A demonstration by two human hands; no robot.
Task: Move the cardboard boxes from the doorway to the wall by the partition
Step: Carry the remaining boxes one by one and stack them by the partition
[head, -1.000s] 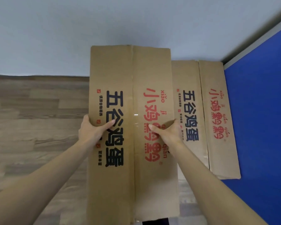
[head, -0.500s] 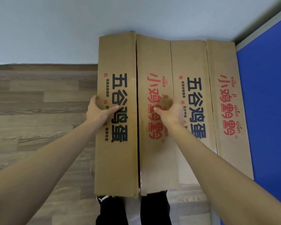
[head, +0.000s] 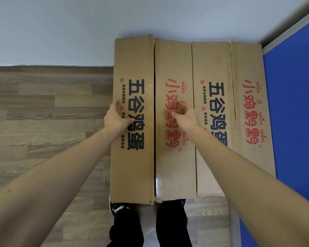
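Two long brown cardboard boxes with black and red lettering lie side by side on the floor, their far ends against the wall. The nearer-left box [head: 134, 59] touches the second box [head: 246, 65], which lies along the blue partition [head: 292, 104]. My left hand [head: 114, 118] grips the left box's left edge, with the thumb on top. On the same box's top, near its right edge, my right hand [head: 185, 118] has loosely curled, blurred fingers and holds nothing that I can see.
The pale wall [head: 61, 32] runs across the back and meets the partition at the right corner. Wood-look floor [head: 43, 113] stretches to the left of the boxes. My dark trouser legs and shoes [head: 127, 220] stand at the boxes' near end.
The left box came down from a raised position and now lies level beside the second box, against the wall. My right hand moved from the box's right edge onto its top.
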